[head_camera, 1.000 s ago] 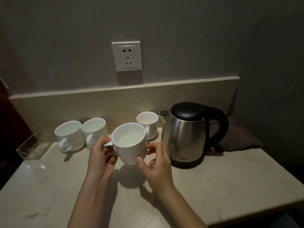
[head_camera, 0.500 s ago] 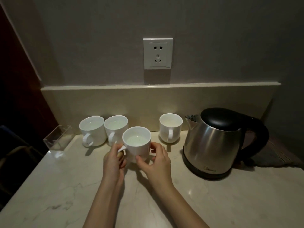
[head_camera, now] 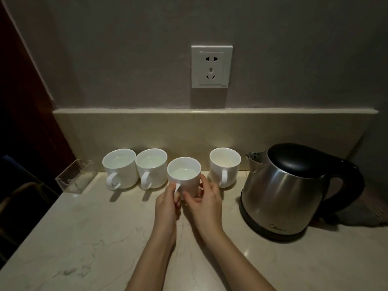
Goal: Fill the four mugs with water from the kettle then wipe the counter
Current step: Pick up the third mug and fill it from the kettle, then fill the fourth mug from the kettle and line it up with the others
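Kettle (head_camera: 294,198) of brushed steel with black lid on veined marble counter (head_camera: 84,248), three white ceramic mugs (head_camera: 120,168) along backsplash, fourth mug (head_camera: 184,175) gripped by left hand (head_camera: 168,203) at handle and right hand (head_camera: 204,201) around body, grey cloth (head_camera: 361,213) half hidden behind kettle, clear acrylic holder (head_camera: 73,179) dim at left

The pale marbled tabletop (head_camera: 88,244) carries three white mugs (head_camera: 120,169) standing along its back edge beyond the fingers (head_camera: 190,199), two to their left, one right. A steel kettle (head_camera: 283,196) stands further right, a clear plastic holder (head_camera: 74,179) far left, a dark cloth (head_camera: 363,213) behind the kettle.
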`<state>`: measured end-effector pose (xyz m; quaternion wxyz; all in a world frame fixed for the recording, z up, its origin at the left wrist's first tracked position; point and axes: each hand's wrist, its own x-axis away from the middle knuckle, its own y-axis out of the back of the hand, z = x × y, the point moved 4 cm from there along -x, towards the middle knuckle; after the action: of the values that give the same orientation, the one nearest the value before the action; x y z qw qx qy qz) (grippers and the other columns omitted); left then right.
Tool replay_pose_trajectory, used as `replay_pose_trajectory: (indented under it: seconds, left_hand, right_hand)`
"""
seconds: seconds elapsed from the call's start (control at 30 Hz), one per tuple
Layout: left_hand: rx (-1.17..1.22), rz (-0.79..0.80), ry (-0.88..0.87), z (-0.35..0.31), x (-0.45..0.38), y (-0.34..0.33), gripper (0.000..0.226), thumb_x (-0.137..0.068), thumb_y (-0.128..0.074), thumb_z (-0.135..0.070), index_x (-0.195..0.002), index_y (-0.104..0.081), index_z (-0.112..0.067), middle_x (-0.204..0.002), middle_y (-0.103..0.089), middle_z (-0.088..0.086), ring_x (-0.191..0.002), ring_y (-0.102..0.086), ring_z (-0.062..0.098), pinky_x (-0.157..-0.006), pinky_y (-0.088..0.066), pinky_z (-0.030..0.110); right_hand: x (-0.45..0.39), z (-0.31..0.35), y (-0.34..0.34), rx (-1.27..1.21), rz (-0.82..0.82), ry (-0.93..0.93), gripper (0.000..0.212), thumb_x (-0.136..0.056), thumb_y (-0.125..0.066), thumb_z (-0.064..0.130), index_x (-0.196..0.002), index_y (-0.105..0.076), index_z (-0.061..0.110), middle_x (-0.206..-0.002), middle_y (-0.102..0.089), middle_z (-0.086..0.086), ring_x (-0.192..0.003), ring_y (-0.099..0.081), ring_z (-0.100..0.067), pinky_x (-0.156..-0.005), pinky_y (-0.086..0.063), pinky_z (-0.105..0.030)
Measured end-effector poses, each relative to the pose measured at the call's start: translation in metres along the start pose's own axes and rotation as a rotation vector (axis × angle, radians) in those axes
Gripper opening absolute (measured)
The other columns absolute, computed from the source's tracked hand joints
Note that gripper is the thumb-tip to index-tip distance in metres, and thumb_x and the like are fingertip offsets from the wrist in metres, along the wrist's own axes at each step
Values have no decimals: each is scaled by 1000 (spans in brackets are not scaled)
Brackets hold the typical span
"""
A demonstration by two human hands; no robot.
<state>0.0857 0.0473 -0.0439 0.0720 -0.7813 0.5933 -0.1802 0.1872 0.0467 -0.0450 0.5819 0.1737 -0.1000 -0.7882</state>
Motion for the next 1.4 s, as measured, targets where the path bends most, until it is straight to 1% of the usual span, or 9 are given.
replay_pose_trajectory:
  seconds: [0.13, 0.23, 0.3, 0.43, 0.63, 0.77, 0.9, 1.13, 1.4]
  left_hand:
    - [-35, 8, -27, 4, -3, -1, 51, -92, -47, -36, -45, -32, -24, -43, -30, -10, -45, -26, 8, -51, -16, 30]
    - [-51, 38, -36, 4, -3, -4, 49, -93, -45, -39, -47, -38, -22, -42, -38, -10, -46, -36, 9, -51, -27, 26]
    - [-65, 71, -50, 3, -2, -6, 46, -94, -43, -38, -52, -43, -21, -43, -44, -9, -44, -42, 6, -49, -33, 22]
    - [-118, 92, -90, -1, -6, -4, 41, -93, -45, -39, -60, -47, -16, -51, -38, 0, -45, -32, 10, -45, -23, 24]
    - [-147, 86, -84, -8, -12, 1, 39, -94, -45, -37, -66, -54, -11, -43, -36, -7, -38, -30, 5, -43, -21, 22]
    - [-164, 88, -68, -8, -17, -2, 37, -94, -45, -35, -69, -55, -10, -46, -37, -5, -36, -31, 2, -39, -22, 20]
    - [-156, 99, -50, -8, -21, -8, 35, -94, -45, -34, -69, -55, -12, -61, -42, 3, -38, -32, 2, -41, -23, 21]
    - [-133, 121, -17, -7, -24, -16, 35, -94, -45, -35, -69, -54, -13, -60, -42, 1, -38, -32, 3, -41, -22, 20]
    - [-144, 109, -35, -9, -22, -17, 33, -93, -48, -35, -69, -56, -13, -53, -48, -4, -38, -32, 4, -42, -21, 20]
  right_hand:
    - [-2, 3, -4, 36, 6, -27, 62, -82, -67, 29, -137, -40, 24, -121, -45, 1, -88, -63, -13, -84, -53, -36]
    - [-5, 3, -7, 14, -27, -28, 49, -78, -70, 25, -121, -46, 23, -123, -52, -1, -90, -65, -18, -83, -54, -41]
    - [-7, 3, -7, 2, -41, -38, 40, -77, -72, 24, -106, -45, 23, -115, -57, 0, -88, -65, -19, -81, -54, -43]
    - [-12, 4, -6, -10, -46, -37, 38, -74, -73, 27, -90, -40, 18, -96, -58, -2, -80, -62, -21, -73, -53, -43]
    - [-18, 10, -4, 13, -70, -27, 43, -68, -77, 40, -79, -44, 14, -77, -55, -2, -72, -54, -22, -64, -46, -39]
    - [-25, 12, -4, 32, -79, -18, 39, -68, -78, 37, -76, -49, 11, -73, -58, -2, -69, -54, -20, -60, -40, -31]
    - [-31, 12, -4, 57, -72, -16, 32, -72, -76, 31, -76, -50, 13, -76, -62, -6, -72, -59, -24, -63, -46, -35]
    - [-38, 14, -2, 94, -25, 3, 22, -78, -70, 23, -79, -50, 13, -79, -60, -8, -73, -55, -23, -63, -41, -32]
    - [-41, 13, -2, 90, -3, 16, 25, -77, -71, 24, -78, -48, 13, -77, -59, -7, -70, -52, -23, -61, -38, -32]
